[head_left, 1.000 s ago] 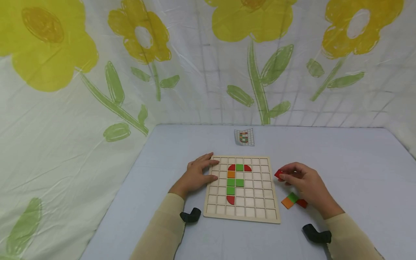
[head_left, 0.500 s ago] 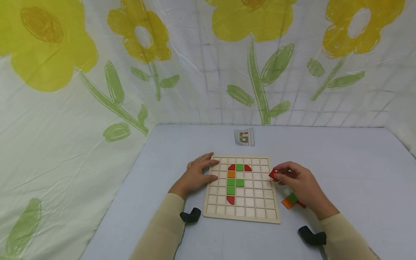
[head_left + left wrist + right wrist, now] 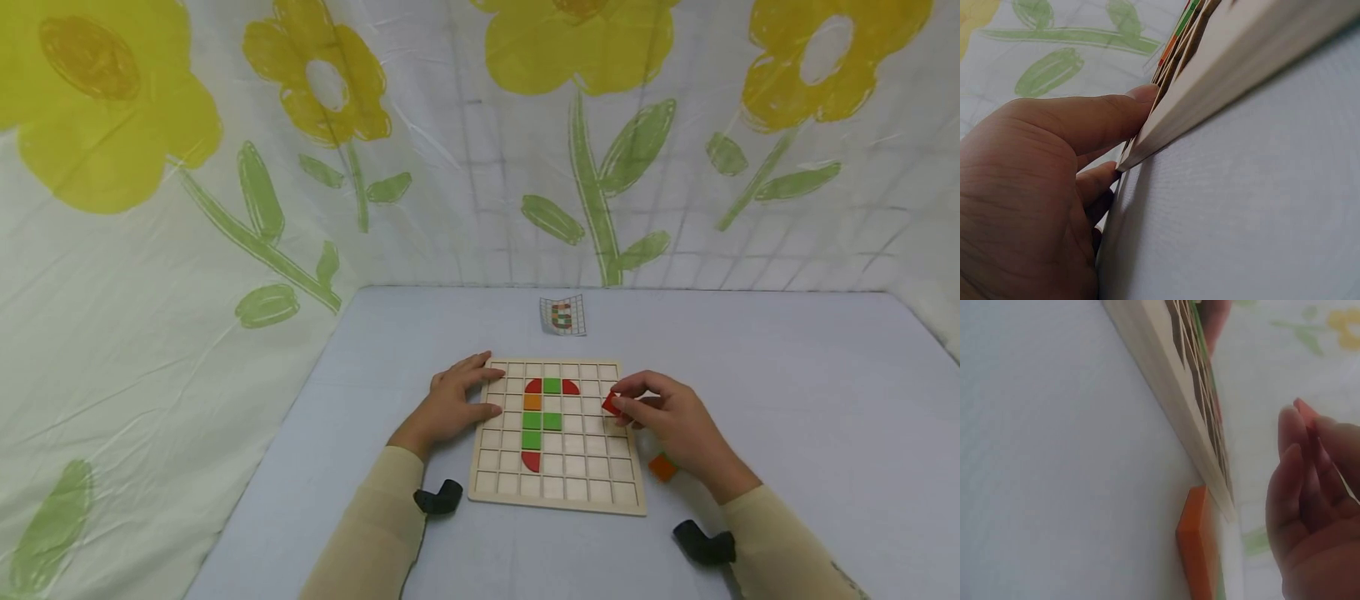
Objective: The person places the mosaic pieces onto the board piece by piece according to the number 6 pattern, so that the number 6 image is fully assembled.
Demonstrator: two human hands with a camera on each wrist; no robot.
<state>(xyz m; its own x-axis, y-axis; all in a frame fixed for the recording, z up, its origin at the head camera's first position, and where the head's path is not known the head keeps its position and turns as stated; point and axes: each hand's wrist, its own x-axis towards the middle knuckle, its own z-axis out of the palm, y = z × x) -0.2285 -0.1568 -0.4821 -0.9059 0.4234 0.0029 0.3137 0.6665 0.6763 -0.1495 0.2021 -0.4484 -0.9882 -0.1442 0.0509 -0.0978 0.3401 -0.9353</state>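
Observation:
A wooden grid board (image 3: 596, 467) lies on the table, with red quarter-round, green square and orange square tiles in some of its cells. My left hand (image 3: 447, 407) rests at the board's left edge; in the left wrist view its thumb (image 3: 1110, 115) lies on the rim, fingers fairly straight. Above the right side of the board, my right hand (image 3: 682, 425) pinches a red tile (image 3: 611, 405) between thumb and fingertips. The tile's full outline is partly covered by the fingers. An orange square tile (image 3: 663, 467) lies just right of the board, below the right hand.
Behind the board lies a small pattern card (image 3: 562, 316) with a coloured grid figure. A flowered curtain (image 3: 450, 208) hangs behind the white table (image 3: 787, 358). Black wrist-worn devices (image 3: 705, 543) sit by the sleeves. The right hand hides other loose tiles.
My right hand has moved left with the red tile, from beside the board to over its right columns. It now covers the loose green and red tiles. The left hand stays put.

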